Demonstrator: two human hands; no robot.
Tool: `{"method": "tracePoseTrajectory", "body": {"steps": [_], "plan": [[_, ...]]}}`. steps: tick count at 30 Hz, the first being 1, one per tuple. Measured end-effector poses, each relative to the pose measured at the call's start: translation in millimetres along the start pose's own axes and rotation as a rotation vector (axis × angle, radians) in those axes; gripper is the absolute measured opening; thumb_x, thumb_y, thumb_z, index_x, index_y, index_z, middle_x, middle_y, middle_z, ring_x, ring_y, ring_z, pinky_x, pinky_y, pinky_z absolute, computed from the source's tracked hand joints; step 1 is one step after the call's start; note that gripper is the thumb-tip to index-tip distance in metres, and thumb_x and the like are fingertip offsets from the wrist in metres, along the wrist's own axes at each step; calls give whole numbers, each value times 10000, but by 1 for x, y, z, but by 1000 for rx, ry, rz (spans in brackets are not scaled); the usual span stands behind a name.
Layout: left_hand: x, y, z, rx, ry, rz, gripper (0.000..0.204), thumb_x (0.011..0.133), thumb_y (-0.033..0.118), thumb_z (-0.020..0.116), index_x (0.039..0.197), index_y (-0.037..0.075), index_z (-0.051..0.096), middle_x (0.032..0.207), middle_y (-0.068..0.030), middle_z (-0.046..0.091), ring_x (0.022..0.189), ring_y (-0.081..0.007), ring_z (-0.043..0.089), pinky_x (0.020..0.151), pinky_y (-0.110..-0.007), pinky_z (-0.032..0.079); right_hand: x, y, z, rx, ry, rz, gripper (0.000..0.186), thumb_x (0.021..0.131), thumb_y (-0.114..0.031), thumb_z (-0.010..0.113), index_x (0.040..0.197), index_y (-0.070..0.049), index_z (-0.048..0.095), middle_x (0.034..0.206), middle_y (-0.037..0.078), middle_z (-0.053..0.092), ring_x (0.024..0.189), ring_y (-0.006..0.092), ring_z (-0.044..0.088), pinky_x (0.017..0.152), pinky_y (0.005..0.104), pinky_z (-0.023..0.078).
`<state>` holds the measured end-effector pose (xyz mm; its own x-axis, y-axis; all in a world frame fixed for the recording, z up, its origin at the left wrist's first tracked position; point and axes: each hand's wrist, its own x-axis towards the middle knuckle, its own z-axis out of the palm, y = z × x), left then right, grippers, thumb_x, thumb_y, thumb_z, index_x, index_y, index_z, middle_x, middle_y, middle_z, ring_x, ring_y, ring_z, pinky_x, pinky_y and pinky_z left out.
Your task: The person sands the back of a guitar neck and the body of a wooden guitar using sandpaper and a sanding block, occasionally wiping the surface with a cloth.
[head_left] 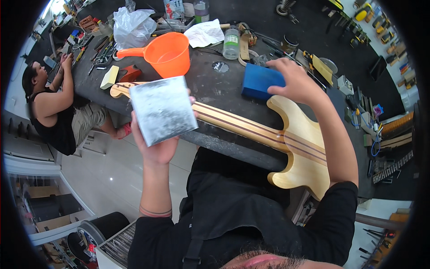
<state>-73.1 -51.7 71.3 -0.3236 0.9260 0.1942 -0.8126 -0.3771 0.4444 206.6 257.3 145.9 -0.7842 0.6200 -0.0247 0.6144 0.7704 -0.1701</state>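
My left hand is closed on a square, pale grey sheet or pad with dark smudges on its face. It is held up over the table edge, and most of my fingers are hidden behind it. My right hand reaches to a blue rectangular block, thumb and fingers apart at its right end. Whether the fingertips touch the block I cannot tell. A bare wooden guitar body with neck lies face down along the near table edge, its neck passing behind the grey square and its body under my right forearm.
On the dark table stand an orange dipper, a pale yellow block, a crumpled white cloth, a clear bottle and a plastic bag. Another person sits at the far left. Tools crowd the right side.
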Motion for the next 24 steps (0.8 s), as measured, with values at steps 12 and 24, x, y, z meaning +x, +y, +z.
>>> {"method": "tracePoseTrajectory", "body": {"steps": [12, 24], "plan": [[-44, 71, -45, 62, 124, 226, 1104, 1106, 750, 598, 1845, -5, 279, 1792, -385, 406, 1556, -560, 548, 1244, -706, 511, 87, -40, 18, -148, 28, -259, 697, 1020, -398, 888, 1600, -81, 667, 1631, 210, 643, 1554, 436, 581, 1319, 555, 444], [-96, 82, -68, 36, 315, 405, 999, 1131, 727, 529, 1821, 29, 350, 1777, -343, 446, 1548, -529, 559, 1249, -672, 522, 285, -387, 74, -146, 272, -812, 535, 1003, -518, 826, 1327, -99, 752, 1274, 146, 793, 1234, 367, 772, 1032, 518, 630]]}}
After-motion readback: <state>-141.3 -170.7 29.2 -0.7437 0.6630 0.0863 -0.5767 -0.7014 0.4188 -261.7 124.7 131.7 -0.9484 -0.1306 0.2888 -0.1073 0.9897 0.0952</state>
